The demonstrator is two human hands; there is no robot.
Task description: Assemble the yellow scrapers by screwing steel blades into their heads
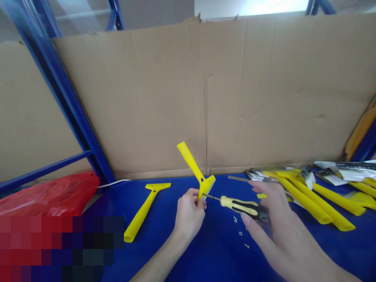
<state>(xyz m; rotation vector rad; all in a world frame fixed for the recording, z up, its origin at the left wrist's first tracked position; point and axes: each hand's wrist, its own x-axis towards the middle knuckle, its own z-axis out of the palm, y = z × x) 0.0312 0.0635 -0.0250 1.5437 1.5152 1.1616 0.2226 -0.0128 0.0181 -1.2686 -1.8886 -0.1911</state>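
1. A yellow scraper (pixel 190 161) is held above the blue tabletop (pixel 217 254), near the middle of the view, its handle tilted up and to the left.
2. It is gripped at its head by the left hand (pixel 189 211); thumb and fingertips are closed on the lower end of the head.
3. A screwdriver (pixel 239 206) with a cream-and-black handle is pointed at the head; its tip is seen at the face, close above the left fingertips.
4. The dark butt of the screwdriver is flanked by the thumb and fingers of the right hand (pixel 289 235), which are spread. The hand is blurred; whether the handle is firmly gripped cannot be told.
5. Small screws and nuts (pixel 240 233) are scattered on the tabletop below the screwdriver.
6. A second yellow scraper body (pixel 141 217) is laid flat to the left, well apart from the left hand.
7. Yellow handles (pixel 320 202) and packets (pixel 352 172) are heaped at right; a thin metal strip (pixel 237 178) is placed near them.
8. The tabletop is backed by cardboard (pixel 147 98).
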